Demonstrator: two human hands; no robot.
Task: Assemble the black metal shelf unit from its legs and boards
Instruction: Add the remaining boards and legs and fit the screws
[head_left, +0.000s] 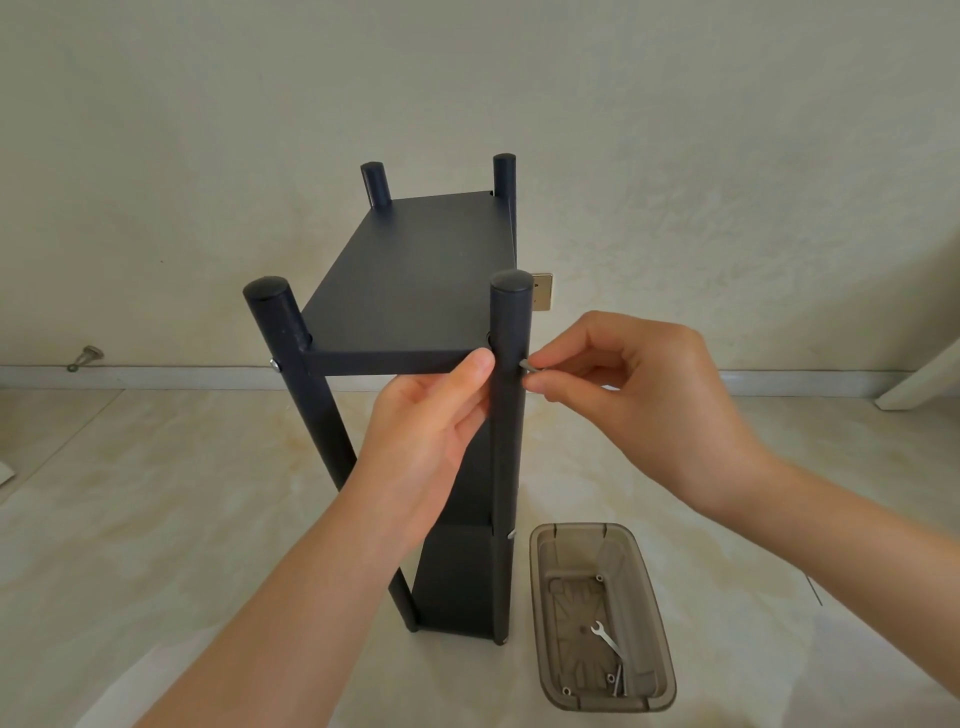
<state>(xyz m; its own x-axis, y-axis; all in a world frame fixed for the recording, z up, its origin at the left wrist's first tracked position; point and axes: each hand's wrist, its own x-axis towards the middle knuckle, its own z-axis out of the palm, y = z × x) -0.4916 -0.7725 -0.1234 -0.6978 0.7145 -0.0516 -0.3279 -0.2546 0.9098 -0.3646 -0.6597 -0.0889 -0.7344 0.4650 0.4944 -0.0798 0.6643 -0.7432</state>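
Note:
The black metal shelf unit (415, 280) stands upright on the floor, with four round legs and boards stacked between them. The top board sits just below the leg caps. My left hand (431, 431) holds the near right leg (509, 441), thumb pressed at the board's front edge. My right hand (634, 395) pinches a small silver screw (527, 365) at the right side of that leg, level with the top board. A silver screw head (274, 365) shows on the near left leg. Another one (511, 533) shows lower on the near right leg.
A translucent brown plastic tray (660, 639) lies on the floor right of the shelf, holding a small silver wrench (605, 638) and a few screws. A wall with a skirting board stands behind. A gold wall socket (543, 297) shows behind the shelf.

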